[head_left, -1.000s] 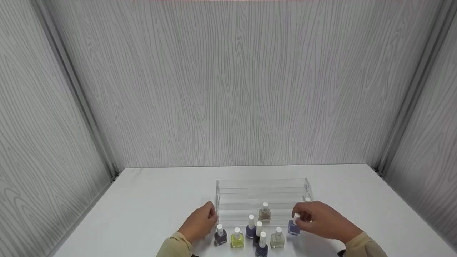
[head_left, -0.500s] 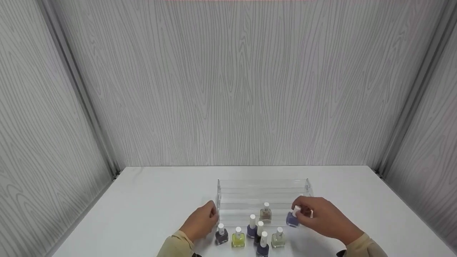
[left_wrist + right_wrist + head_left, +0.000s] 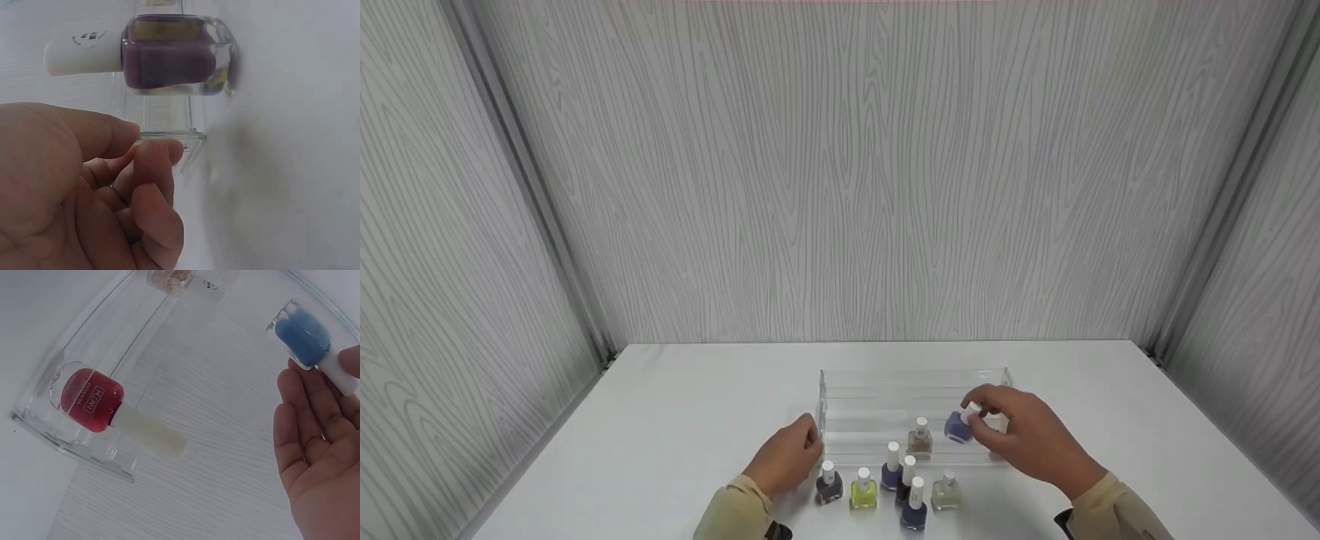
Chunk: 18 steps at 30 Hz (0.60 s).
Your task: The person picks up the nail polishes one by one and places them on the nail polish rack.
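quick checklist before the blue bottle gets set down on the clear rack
1. Grip: right hand pinches the blue bottle by its white cap: ok.
2. Bottle over the clear rack: ok.
3. Bottle upright: tilted in the head view: not ok.
4. Landing spot beside the beige bottle free: cannot tell.
5. Rack steadied: left hand rests at its left end: ok.
6. Red bottle at the rack's end clear of the path: cannot tell.

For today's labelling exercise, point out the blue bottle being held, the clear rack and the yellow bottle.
blue bottle (image 3: 958, 428), head view, on its glass body.
rack (image 3: 877, 390), head view, on an upper bare step.
yellow bottle (image 3: 863, 495), head view, on its glass body.
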Motion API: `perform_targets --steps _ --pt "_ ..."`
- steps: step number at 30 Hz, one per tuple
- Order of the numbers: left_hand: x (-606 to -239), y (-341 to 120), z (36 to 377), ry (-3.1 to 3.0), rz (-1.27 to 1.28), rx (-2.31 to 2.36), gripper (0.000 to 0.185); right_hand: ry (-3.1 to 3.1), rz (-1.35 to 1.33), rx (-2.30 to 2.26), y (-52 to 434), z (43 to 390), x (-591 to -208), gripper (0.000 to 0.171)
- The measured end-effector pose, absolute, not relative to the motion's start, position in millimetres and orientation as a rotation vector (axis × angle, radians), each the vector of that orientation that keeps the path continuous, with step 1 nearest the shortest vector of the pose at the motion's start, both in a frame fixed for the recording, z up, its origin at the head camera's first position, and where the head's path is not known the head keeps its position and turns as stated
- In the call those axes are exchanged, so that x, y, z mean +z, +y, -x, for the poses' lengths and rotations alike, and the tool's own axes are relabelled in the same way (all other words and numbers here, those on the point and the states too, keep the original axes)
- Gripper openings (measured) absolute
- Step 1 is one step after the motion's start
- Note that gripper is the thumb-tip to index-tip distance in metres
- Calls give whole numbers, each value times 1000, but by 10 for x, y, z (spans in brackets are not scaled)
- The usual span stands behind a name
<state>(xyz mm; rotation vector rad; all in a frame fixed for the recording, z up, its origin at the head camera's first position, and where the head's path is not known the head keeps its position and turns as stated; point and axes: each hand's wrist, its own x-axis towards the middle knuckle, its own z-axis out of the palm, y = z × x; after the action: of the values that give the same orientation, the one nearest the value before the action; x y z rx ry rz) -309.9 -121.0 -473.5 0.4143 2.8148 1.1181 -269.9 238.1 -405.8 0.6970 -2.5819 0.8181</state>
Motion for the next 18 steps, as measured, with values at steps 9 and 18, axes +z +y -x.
perform_targets --steps 9,18 --pt "-4726 -1221 3072 2890 -430 1061 12 -2499 -789 790 2185 2771 -3996 13" --pt "-4721 -1209 3079 2909 -416 1060 13 -2513 -786 783 1873 2897 -3908 18"
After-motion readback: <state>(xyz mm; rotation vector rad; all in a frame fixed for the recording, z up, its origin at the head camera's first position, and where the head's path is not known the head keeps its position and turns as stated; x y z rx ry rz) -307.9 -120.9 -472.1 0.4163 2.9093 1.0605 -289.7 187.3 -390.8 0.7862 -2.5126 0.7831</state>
